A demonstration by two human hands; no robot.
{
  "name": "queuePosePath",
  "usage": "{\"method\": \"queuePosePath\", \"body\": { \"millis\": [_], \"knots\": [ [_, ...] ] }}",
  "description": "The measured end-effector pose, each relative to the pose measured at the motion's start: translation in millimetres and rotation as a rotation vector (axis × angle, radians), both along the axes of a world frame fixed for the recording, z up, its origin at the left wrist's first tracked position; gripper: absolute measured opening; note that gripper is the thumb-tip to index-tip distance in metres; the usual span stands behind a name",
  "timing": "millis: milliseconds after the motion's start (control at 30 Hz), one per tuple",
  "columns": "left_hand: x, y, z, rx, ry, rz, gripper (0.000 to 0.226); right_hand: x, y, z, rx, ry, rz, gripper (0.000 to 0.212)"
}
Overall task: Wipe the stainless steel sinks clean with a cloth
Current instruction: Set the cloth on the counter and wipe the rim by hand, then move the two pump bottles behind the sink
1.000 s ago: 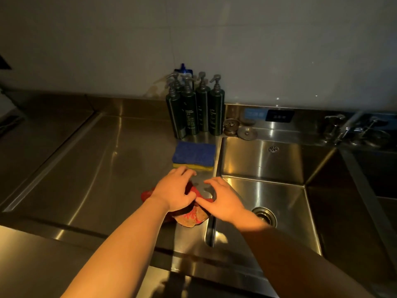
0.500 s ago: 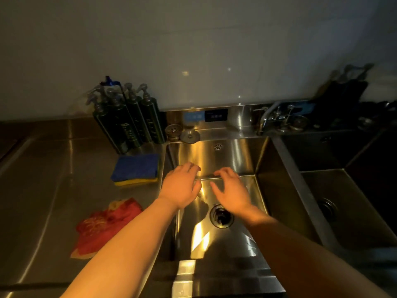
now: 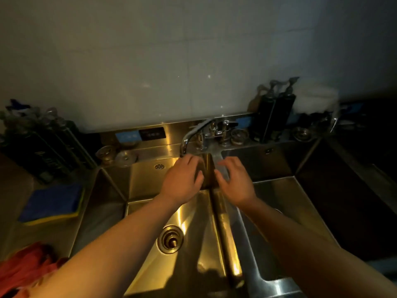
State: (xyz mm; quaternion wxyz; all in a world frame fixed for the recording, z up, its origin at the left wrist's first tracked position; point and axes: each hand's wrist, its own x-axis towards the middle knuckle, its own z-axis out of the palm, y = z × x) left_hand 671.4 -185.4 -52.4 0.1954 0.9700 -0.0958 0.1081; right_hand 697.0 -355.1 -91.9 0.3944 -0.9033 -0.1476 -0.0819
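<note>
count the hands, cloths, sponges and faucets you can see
hands: 2, left hand and right hand
red cloth: 1
blue sponge: 1
faucet: 1
total: 5

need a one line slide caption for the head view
Both bare hands, left and right, reach toward the faucet above twin steel sinks.

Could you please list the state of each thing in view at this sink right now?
left hand: open, empty, under the spout
right hand: open, empty
faucet: spout swung over left basin, no water visible
left basin drain: strainer seated
red cloth: crumpled on counter, unheld
blue sponge: flat on counter
</note>
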Motion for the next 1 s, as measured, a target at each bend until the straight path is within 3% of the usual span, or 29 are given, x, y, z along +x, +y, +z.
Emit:
{"method": "queuePosePath", "body": {
  "millis": [200, 467, 800, 1000],
  "knots": [
    [49.6, -59.7, 2.4, -0.057, -0.031, -0.015, 0.035, 49.5, -66.6, 8.2, 0.065, -0.013, -0.071, 0.024],
    [100.4, -109.2, 2.2, -0.185, 0.067, -0.026, 0.042, 97.1, -133.8, 11.2, 0.125, -0.009, -0.206, 0.028],
    [171.5, -171.4, -1.0, -0.317, 0.042, 0.020, 0.037, 156.9, -175.5, 1.1, 0.179, -0.067, -0.305, 0.025],
    [219.3, -198.3, -5.4, -0.360, -0.027, 0.126, 0.045, 203.1, -193.0, 0.6, 0.249, -0.036, -0.327, 0.040]
  ]
}}
